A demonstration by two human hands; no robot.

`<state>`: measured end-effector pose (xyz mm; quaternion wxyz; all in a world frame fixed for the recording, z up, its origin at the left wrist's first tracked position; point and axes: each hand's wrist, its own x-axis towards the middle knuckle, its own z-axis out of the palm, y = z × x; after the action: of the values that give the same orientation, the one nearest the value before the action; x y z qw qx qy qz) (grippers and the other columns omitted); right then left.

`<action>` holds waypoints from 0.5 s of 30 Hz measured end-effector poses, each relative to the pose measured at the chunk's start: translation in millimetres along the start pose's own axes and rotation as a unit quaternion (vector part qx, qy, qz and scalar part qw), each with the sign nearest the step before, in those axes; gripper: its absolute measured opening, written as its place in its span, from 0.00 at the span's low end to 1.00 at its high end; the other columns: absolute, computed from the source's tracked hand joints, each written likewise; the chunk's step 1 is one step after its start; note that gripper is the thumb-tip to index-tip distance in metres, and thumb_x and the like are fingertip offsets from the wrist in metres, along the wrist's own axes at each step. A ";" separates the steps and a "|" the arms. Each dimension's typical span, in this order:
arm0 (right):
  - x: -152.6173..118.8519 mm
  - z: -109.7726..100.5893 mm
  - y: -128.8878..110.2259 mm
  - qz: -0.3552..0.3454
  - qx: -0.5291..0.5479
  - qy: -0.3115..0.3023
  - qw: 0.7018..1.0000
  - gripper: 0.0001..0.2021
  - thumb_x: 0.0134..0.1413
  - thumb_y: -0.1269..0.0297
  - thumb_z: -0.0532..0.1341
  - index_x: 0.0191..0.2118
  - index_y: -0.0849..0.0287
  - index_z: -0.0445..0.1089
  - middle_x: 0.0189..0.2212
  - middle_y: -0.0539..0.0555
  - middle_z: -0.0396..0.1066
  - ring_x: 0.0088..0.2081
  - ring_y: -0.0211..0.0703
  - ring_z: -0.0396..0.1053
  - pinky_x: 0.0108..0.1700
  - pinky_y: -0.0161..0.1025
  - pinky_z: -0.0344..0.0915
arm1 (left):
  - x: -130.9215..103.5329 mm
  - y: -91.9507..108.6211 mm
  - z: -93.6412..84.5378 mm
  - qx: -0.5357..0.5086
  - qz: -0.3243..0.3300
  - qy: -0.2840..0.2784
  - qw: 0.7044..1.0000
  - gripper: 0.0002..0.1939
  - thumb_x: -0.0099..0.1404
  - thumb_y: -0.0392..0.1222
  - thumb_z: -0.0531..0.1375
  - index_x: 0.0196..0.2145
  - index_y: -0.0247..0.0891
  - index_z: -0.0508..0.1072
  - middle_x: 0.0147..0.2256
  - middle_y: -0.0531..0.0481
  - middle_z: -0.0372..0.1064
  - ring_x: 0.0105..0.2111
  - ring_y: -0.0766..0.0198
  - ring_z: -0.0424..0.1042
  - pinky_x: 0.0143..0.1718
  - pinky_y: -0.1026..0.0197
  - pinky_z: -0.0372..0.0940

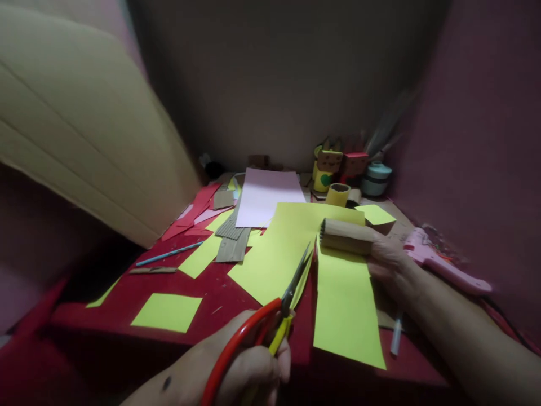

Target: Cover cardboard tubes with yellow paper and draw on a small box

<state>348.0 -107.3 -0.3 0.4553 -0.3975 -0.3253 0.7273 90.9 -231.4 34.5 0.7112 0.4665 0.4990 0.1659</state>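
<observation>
My left hand is closed around the orange and yellow handles of a pair of scissors. The blades point up and away from me, nearly together, at a slit in a large sheet of yellow paper. Right of that slit, a long yellow strip reaches toward me and hangs past the table's front edge. My right hand grips the right end of a corrugated cardboard roll, which lies across the strip. The fingers under the roll are mostly hidden.
A pink glue gun and a glue stick lie at right. Leftward are cardboard scraps, a blue pencil-like stick and a yellow piece. Large cardboard leans at left. Behind stand figures and a jar.
</observation>
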 end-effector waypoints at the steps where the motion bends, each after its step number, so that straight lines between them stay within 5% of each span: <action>1: -0.9 0.9 0.0 0.008 -0.002 0.013 1.000 0.14 0.45 0.64 0.61 0.40 0.59 0.75 0.30 0.60 0.78 0.37 0.56 0.75 0.43 0.55 0.66 | 3.5 -1.3 1.9 -0.013 -0.004 -0.006 1.000 0.09 0.55 0.38 0.57 0.35 0.38 0.73 0.25 0.49 0.70 0.24 0.64 0.70 0.24 0.66 0.63; 8: -4.0 2.1 1.9 -0.008 -0.038 0.026 0.999 0.13 0.46 0.63 0.59 0.40 0.55 0.72 0.38 0.59 0.78 0.43 0.54 0.73 0.45 0.52 0.65 | 31.8 8.1 8.6 -0.009 0.004 -0.063 0.998 0.06 0.49 0.38 0.54 0.28 0.37 0.68 0.18 0.54 0.63 0.11 0.70 0.60 0.12 0.68 0.52; 15: -15.4 14.2 0.6 -0.038 -0.119 -0.005 0.992 0.20 0.40 0.53 0.62 0.41 0.57 0.74 0.37 0.61 0.77 0.44 0.59 0.73 0.42 0.52 0.68 | 41.4 12.1 20.0 0.021 0.047 -0.029 0.998 0.07 0.59 0.44 0.56 0.33 0.39 0.64 0.17 0.56 0.63 0.13 0.68 0.63 0.15 0.67 0.60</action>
<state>339.5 -123.2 10.3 0.4303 -0.4324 -0.4268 0.6676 129.5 -206.1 22.9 0.7068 0.5093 0.4586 0.1750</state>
